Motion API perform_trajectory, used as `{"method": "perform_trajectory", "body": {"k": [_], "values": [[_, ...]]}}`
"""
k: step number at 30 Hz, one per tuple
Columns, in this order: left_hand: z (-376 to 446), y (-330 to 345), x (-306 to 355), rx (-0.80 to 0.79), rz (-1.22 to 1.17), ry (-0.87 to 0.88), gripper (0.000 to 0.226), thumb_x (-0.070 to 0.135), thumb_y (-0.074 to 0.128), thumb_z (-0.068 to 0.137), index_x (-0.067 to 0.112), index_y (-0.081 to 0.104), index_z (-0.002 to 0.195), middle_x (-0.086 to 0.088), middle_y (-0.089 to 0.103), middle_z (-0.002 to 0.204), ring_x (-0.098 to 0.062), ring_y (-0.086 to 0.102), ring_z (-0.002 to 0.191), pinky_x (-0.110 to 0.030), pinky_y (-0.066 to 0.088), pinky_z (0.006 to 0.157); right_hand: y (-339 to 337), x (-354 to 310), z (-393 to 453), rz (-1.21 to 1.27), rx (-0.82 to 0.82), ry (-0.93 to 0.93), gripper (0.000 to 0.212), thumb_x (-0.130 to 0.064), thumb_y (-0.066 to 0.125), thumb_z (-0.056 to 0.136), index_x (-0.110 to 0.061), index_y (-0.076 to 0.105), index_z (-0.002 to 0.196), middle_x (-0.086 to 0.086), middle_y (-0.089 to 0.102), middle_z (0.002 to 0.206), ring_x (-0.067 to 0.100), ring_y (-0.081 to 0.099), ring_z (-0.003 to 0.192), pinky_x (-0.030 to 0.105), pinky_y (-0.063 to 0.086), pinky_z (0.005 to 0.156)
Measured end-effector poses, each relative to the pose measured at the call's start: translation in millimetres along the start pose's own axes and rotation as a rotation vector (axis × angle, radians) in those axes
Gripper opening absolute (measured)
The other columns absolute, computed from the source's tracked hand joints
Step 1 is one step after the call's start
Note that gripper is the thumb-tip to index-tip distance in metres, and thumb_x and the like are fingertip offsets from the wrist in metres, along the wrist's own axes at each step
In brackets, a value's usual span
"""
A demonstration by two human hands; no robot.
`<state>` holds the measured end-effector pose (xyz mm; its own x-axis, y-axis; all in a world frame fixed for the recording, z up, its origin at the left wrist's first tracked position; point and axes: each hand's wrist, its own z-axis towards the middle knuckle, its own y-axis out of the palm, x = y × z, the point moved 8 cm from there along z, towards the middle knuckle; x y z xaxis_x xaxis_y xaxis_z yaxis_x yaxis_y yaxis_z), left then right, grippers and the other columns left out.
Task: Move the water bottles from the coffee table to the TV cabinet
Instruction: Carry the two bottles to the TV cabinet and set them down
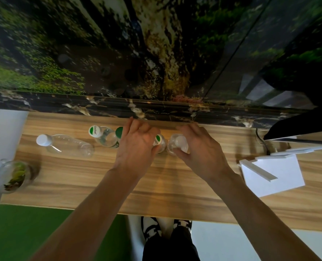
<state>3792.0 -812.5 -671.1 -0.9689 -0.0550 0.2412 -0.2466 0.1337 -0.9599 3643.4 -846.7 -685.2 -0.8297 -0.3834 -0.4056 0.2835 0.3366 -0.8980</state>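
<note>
At the left edge of the frame a glass jar [13, 176] sits on the cabinet [175, 185], with green and brown plant matter inside. Right of it, a clear bottle with a white cap [66, 145] stands on the wood; I see nothing inside it. Next comes a green-capped bottle [103, 137] with white lettering on its cap, also clear. Another green cap [119, 132] shows just behind it, its bottle mostly hidden by my left hand [137, 146]. That hand curls around a third green-capped bottle [159, 143] in the middle of the frame, fingers wrapped over its neck. Just beside it, nearly touching, my right hand [199, 147] closes around a white-capped clear bottle [178, 146], thumb in front and fingers behind. Both bottles stand near the cabinet's back edge. At the right lies a white box [273, 176].
</note>
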Motion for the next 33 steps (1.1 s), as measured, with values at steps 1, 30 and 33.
{"method": "perform_trajectory", "body": {"k": [1,30,33], "values": [[-2.0,-1.2,0.7,0.0,-0.001,0.0,0.045,0.04,0.074,0.089,0.019,0.069,0.128,-0.002,0.07,0.125,-0.029,0.054,0.129,-0.045,0.027,0.125,-3.9,-2.3,-1.9,-0.002,0.018,-0.008,0.06,-0.037,0.079,0.083,-0.024,0.051,0.134,-0.002,0.058,0.126,0.023,0.058,0.116,0.033,0.052,0.084],[-167.1,-411.9,149.3,0.443,-0.285,0.239,0.075,0.061,0.047,0.102,0.024,0.025,0.163,0.007,0.025,0.171,-0.009,0.017,0.16,-0.038,0.015,0.132,-469.4,-171.2,-233.8,-0.197,0.649,-0.001,0.082,-0.059,0.055,0.098,-0.018,0.023,0.162,-0.002,0.021,0.17,0.016,0.007,0.159,0.047,0.016,0.128],[-161.2,-423.4,187.2,0.422,-0.259,0.385,0.075,0.062,0.046,0.103,0.023,0.026,0.163,0.008,0.024,0.172,-0.009,0.014,0.161,-0.036,0.01,0.133,-494.9,-150.0,-282.6,-0.246,0.768,0.127,0.08,-0.058,0.053,0.098,-0.019,0.023,0.162,-0.002,0.021,0.17,0.016,0.007,0.159,0.046,0.015,0.128]]}}
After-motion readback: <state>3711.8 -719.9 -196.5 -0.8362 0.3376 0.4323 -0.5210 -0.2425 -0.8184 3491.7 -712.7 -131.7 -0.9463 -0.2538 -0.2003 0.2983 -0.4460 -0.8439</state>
